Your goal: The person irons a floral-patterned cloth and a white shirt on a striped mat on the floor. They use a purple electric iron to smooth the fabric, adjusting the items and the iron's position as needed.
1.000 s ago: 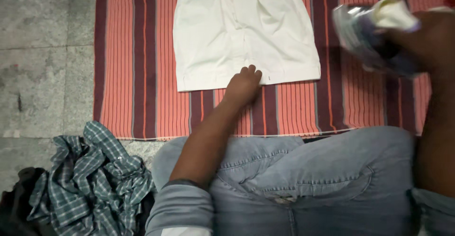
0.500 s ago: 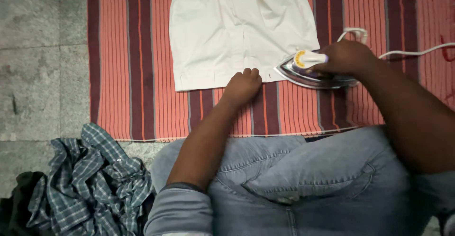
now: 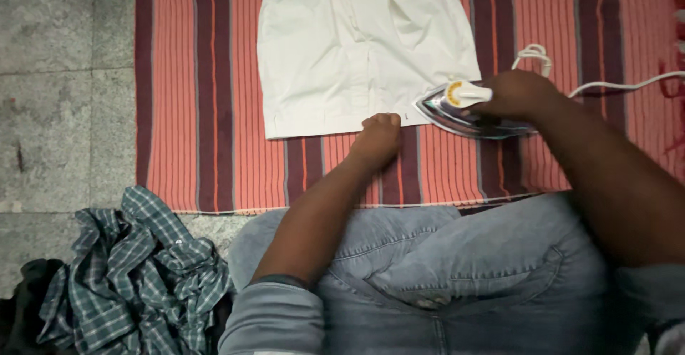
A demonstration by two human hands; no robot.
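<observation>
Two hands share the ironing stroke: the left hand (image 3: 378, 137) pins the flat white cotton garment's (image 3: 357, 48) hem at six o'clock with curled fingers, while the right hand (image 3: 517, 94) grips the silver electric iron (image 3: 460, 105) at the garment's four o'clock corner, which I judge needs a steady glide toward ten o'clock next

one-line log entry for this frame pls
left hand: on hem of white garment | right hand: grips iron at garment's right corner | base: striped mat | checked shirt: crumpled on floor
</observation>
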